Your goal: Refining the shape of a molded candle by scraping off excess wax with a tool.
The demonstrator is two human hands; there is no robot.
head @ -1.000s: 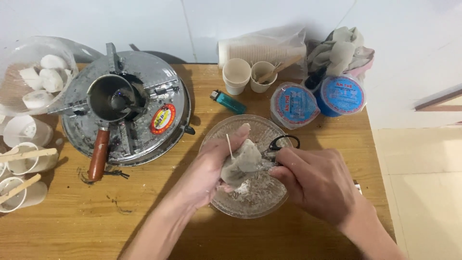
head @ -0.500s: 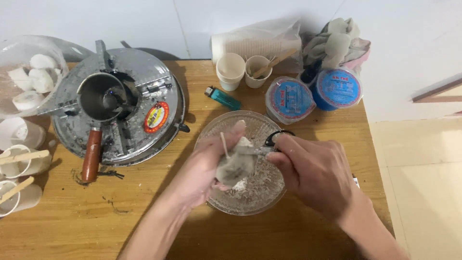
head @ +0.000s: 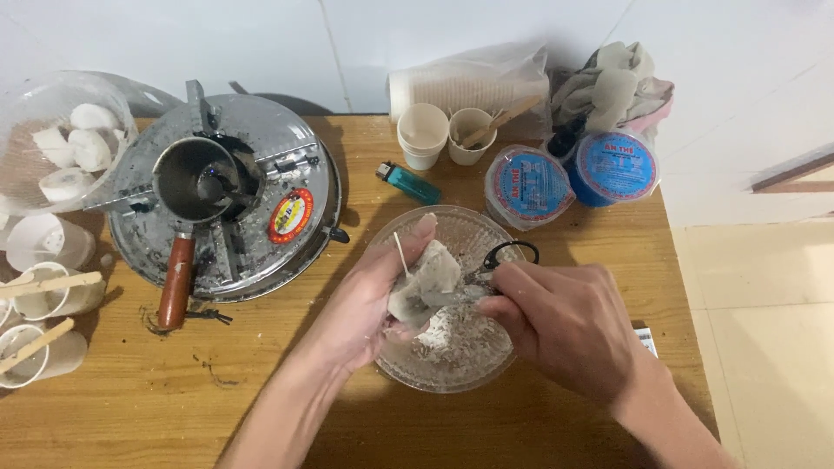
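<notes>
My left hand (head: pixel 369 300) holds a whitish lump with dark specks (head: pixel 426 282), a thin stick poking up from it, over a clear glass bowl (head: pixel 469 230). My right hand (head: pixel 569 326) grips black-handled scissors (head: pixel 497 265) whose blades meet the lump. Pale crumbly pieces (head: pixel 447 339) lie in the bowl under both hands.
A round metal lid with a small ladle and brown handle (head: pixel 187 221) sits at left. A clear bowl of white pieces (head: pixel 61 148), paper cups with wooden sticks (head: pixel 39 291), two cups (head: pixel 443 135), a teal lighter (head: pixel 408 182), two blue-lidded tubs (head: pixel 573 174), a cup sleeve (head: pixel 473 82).
The view has shifted slightly. Both hands stay over the bowl, with the scissors working at the lump.
</notes>
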